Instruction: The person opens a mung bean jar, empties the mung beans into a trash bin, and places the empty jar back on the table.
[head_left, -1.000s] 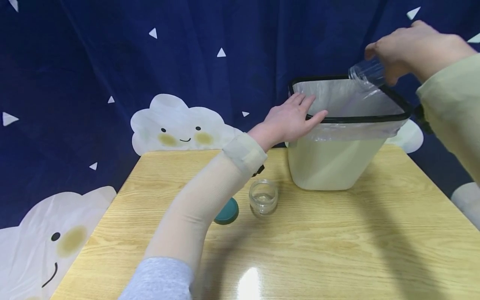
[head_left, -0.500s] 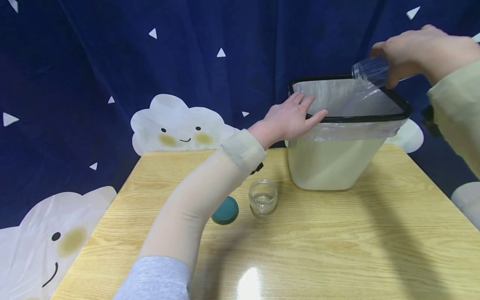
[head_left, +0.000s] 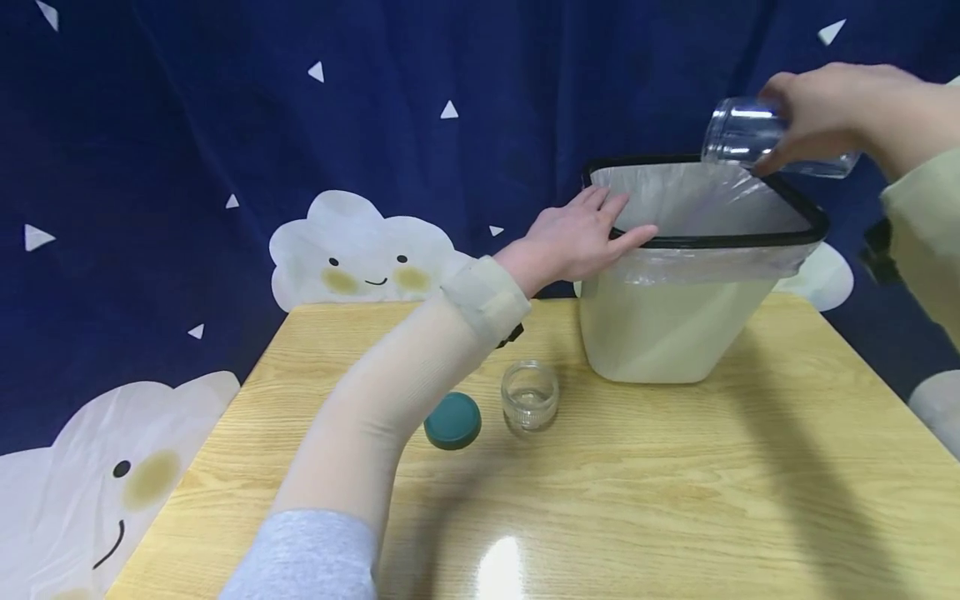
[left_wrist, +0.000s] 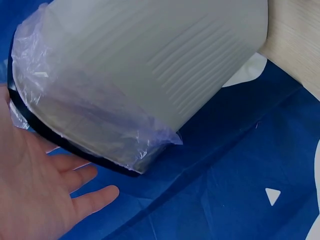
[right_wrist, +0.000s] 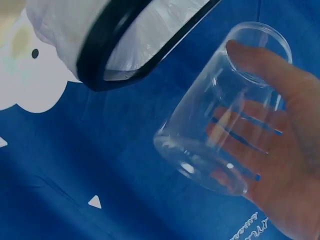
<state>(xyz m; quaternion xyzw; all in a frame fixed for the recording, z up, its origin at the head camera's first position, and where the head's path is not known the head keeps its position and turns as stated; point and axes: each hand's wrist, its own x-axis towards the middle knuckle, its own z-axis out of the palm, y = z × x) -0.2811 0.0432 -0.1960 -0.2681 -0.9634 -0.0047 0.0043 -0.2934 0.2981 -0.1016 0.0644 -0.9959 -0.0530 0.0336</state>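
My right hand [head_left: 847, 112] grips a clear cylindrical jar [head_left: 738, 133], tipped almost onto its side, with its mouth end over the back right rim of a cream trash bin [head_left: 667, 333]. In the right wrist view, thumb and fingers wrap around the see-through jar [right_wrist: 192, 120], and no contents show inside. A thin plastic bag [head_left: 712, 265] lines the bin and folds over its black rim [head_left: 735, 242]. Fingers straight and spread, my left hand [head_left: 573, 242] rests at the rim's left side. From the left wrist view, the palm [left_wrist: 30, 185] lies beside that rim.
A small ribbed clear jar [head_left: 530, 396] stands uncapped on the wooden table [head_left: 637, 500], in front of the bin. Left of it lies a round teal lid [head_left: 453, 420], partly beside my left forearm. A dark blue curtain [head_left: 450, 50] with clouds hangs behind.
My right hand has moved right and slightly down, bringing the clear jar closer to level and more of it into sight. My left hand keeps its place at the bin rim.
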